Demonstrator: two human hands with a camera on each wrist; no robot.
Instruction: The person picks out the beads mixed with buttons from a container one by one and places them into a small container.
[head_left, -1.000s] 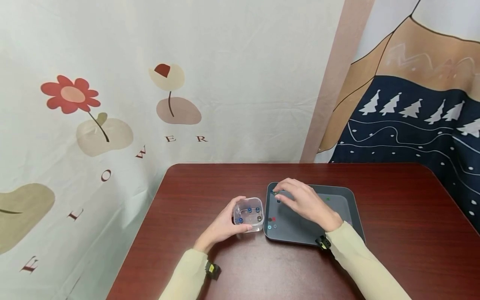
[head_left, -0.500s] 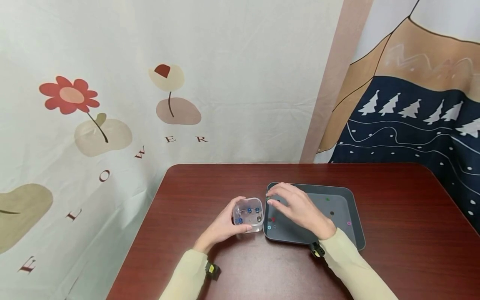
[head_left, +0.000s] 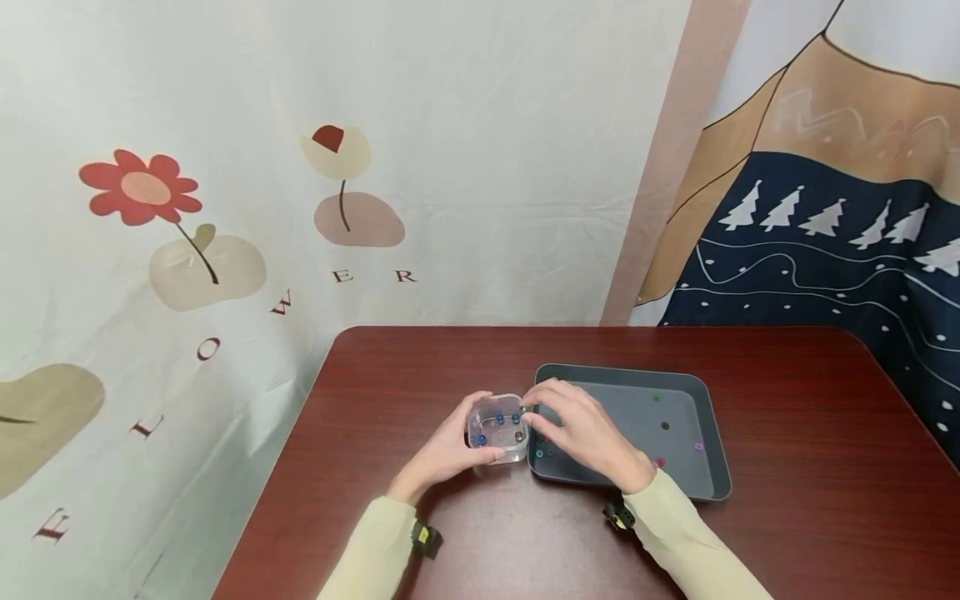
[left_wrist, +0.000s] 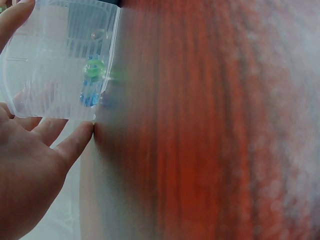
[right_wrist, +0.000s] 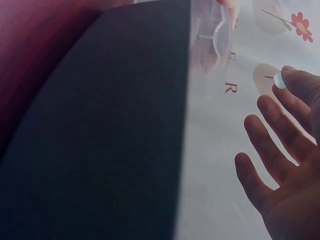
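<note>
My left hand [head_left: 446, 450] grips a clear plastic box [head_left: 498, 457] by its left side, thumb along the near wall and fingers round the far side. Several small round buttons, mostly blue, lie inside; a green button [left_wrist: 94, 70] and blue buttons [left_wrist: 90, 99] show through its wall in the left wrist view. Above the box's right rim, my right hand [head_left: 588, 429] pinches a small pale round button [right_wrist: 279, 80] between thumb and index finger. Its other fingers are spread in the right wrist view.
A dark grey tray [head_left: 630, 454] lies right beside the box, partly under my right hand. Scattered on it are small buttons, including a green one [head_left: 656, 398], a dark one [head_left: 665, 426] and a magenta one [head_left: 699, 447]. Both stand on a reddish-brown table [head_left: 810, 417] before a printed curtain [head_left: 487, 167].
My right hand has moved left and nearer from the tray's far left corner to the box's rim, carrying the button. The left hand and the box have stayed in place.
</note>
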